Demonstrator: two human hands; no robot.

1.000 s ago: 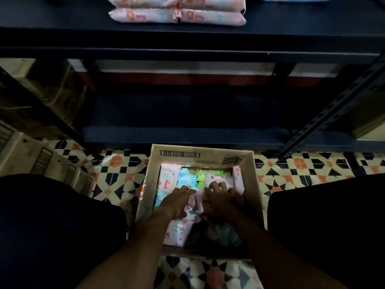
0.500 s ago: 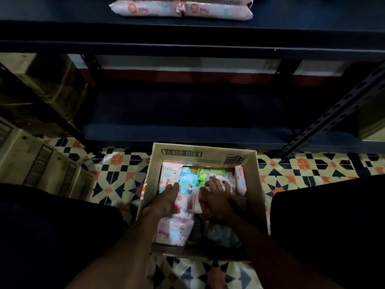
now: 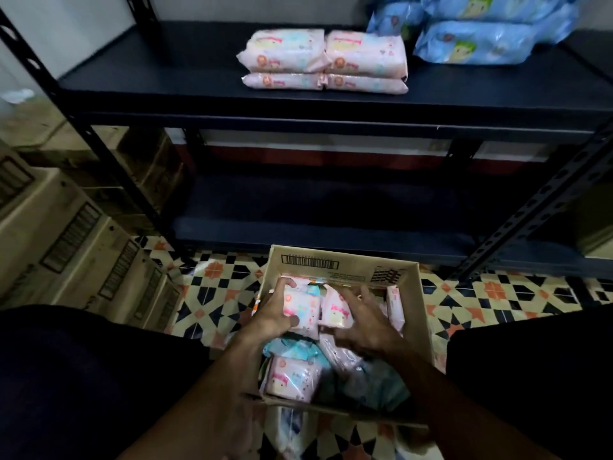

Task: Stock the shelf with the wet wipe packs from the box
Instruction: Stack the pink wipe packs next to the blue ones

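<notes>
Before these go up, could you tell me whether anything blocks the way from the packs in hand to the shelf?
Nothing visible does. The left hand and right hand hold pink packs over the box; the air up to the shelf is open, with bare board left of the stacked packs.

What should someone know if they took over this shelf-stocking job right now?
Left hand: grips a pink pack just above the box.
Right hand: holds a second pink pack right beside it; the view is blurred.
Done: stacked pink packs and blue packs lie on the upper shelf.
To do: shelve these two, then the remaining packs in the box, likely next to the matching pink ones.
</notes>
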